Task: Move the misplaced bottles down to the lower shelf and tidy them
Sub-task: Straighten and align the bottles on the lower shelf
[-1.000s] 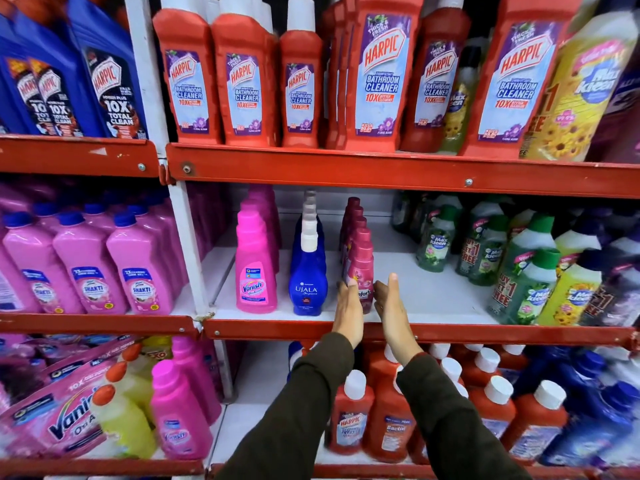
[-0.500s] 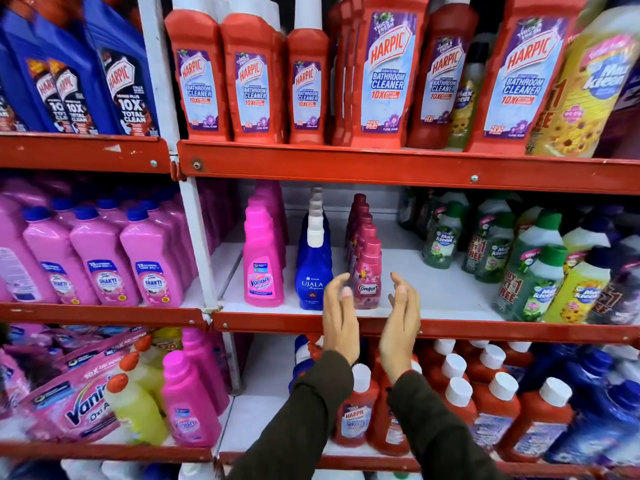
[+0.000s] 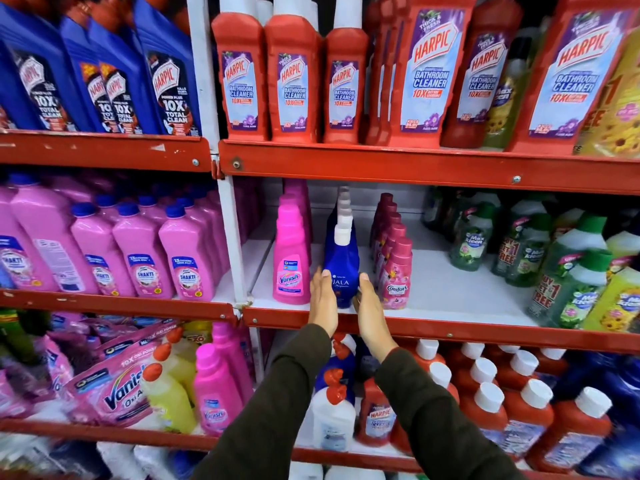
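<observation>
My left hand (image 3: 323, 301) and my right hand (image 3: 370, 306) reach onto the middle shelf (image 3: 450, 289), palms flat and facing each other. Between them stands the front blue Ujala bottle (image 3: 341, 261) with a white cap, heading a row that runs to the back. Both palms lie against or very close to its sides; neither hand wraps around it. A row of pink Vanish bottles (image 3: 291, 268) stands just to the left. A row of dark pink Comfort bottles (image 3: 398, 275) stands just to the right. Red Harpic bottles (image 3: 519, 407) fill the lower shelf.
Red Harpic bathroom cleaner bottles (image 3: 291, 88) crowd the top shelf, blue Harpic ones (image 3: 114, 84) to their left. Green and yellow Max Kleen bottles (image 3: 571, 271) fill the middle shelf's right end. Pink Shakti bottles (image 3: 183, 261) stand in the left bay. Bare white shelf lies right of the Comfort row.
Both hands have shifted left, from either side of the front Comfort bottle to either side of the front blue Ujala bottle. The view has moved closer.
</observation>
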A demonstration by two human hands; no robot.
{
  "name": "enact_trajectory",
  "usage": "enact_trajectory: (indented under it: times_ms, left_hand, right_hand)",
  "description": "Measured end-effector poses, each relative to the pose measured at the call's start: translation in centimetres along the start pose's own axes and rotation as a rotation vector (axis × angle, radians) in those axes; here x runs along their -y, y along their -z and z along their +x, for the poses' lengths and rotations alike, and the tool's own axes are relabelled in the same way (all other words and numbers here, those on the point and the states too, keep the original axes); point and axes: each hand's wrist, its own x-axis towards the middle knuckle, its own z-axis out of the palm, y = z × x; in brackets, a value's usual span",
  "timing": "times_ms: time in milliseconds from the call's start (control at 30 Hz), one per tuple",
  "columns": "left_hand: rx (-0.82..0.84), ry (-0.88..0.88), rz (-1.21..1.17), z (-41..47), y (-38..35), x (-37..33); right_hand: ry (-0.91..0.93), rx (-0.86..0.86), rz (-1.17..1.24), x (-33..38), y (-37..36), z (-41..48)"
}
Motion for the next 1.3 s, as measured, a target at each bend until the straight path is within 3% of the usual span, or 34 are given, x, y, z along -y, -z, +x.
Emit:
enact_trajectory:
  times_ms: [500,600,667,767,867,1000,1300]
  left_hand:
    - [0.159,0.001,0.082,-0.9,1.6,-0.7]
    - [0.091,-0.140,0.104,-2.4,2.6,-0.6]
    - [-0.090,-0.332,0.047,-3.6,3.7,-0.5]
    - [-0.309,-0.435,0.029,-3.3,5.8,-0.8]
    - [-0.248,-0.250,0.053,-1.0,7.5,-1.4]
    - [-0.072,-0.020,0.008,2.7,9.4,-1.5]
    - [-0.073,0.005,0.045,3.6,9.7,-0.8]
  right_hand:
    - [0.085,-0.073,-0.098,-0.1,-0.7,-0.5]
    - [0.278,-0.323,-0.180,-0.2,-1.5,-2.0]
    - [0.386,-0.377,-0.161,-0.9,-2.7,-3.1]
    - [0.269,-0.128,-0.133,-1.5,-5.7,-3.8]
    - [0.091,0.048,-0.200,-0.7,-8.1,-2.8]
    - [-0.028,0.101,-0.146,-0.1,-9.1,-1.0]
    - [-0.057,0.148,-0.230,-1.4,-8.8,0.0]
